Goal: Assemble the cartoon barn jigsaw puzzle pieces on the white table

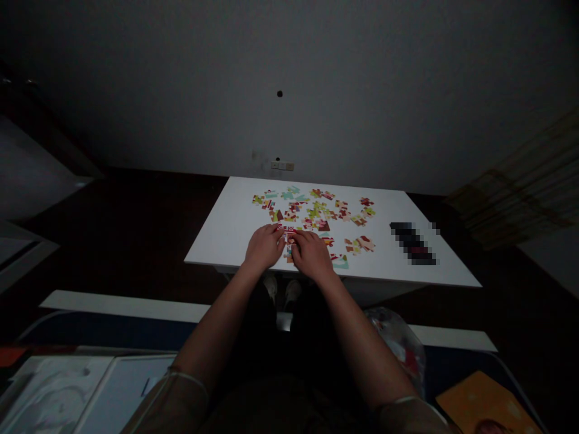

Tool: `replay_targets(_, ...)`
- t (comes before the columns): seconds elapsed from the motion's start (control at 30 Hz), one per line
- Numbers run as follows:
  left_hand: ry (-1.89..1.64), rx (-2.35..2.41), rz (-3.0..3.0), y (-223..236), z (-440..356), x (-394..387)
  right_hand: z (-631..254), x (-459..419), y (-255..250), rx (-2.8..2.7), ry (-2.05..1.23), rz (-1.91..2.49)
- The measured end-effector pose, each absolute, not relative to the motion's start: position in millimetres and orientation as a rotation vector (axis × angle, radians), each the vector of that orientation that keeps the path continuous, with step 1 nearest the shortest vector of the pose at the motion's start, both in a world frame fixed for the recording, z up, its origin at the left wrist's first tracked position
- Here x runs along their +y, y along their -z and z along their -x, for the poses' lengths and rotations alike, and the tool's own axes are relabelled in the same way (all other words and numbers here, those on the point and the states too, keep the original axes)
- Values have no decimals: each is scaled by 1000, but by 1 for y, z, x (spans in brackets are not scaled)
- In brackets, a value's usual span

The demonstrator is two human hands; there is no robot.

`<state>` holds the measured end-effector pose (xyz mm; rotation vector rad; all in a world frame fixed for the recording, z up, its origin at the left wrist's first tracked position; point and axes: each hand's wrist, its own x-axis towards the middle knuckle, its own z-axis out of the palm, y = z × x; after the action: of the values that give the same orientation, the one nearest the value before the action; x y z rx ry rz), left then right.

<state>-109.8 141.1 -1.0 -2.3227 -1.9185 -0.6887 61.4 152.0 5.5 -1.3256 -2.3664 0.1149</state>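
Side by side at the near edge of the white table, my left hand (263, 246) and my right hand (312, 253) bend over a small joined section of jigsaw puzzle pieces (288, 228) with a red and white pattern. Fingers of both hands are curled in and pressed on it from either side, partly covering it. Behind my hands lie many loose jigsaw pieces (319, 210) in green, red, yellow and pale blue. A few more pieces (360, 244) rest to the right of my right hand, and a pale green piece (340, 263) is by the front edge.
The white table (217, 232) stands close to a grey wall with a socket strip (282, 166). A pixelated dark object (412, 244) lies on its right side. Near me are a clear plastic bag (400, 337), an orange sheet (486, 404) and an opened white box (58, 392).
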Motion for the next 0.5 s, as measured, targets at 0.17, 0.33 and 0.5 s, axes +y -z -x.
replay_targets(0.17,682,-1950,2334,0,110,141,-62,151,-5,-2365,-118,1326)
replay_targets(0.33,768,-2054,2278,1,114,140,-62,150,-6,-2365,-123,1333)
replay_targets(0.5,805,-2122,2268,2,116,139,-62,150,-7,-2362,-131,1327)
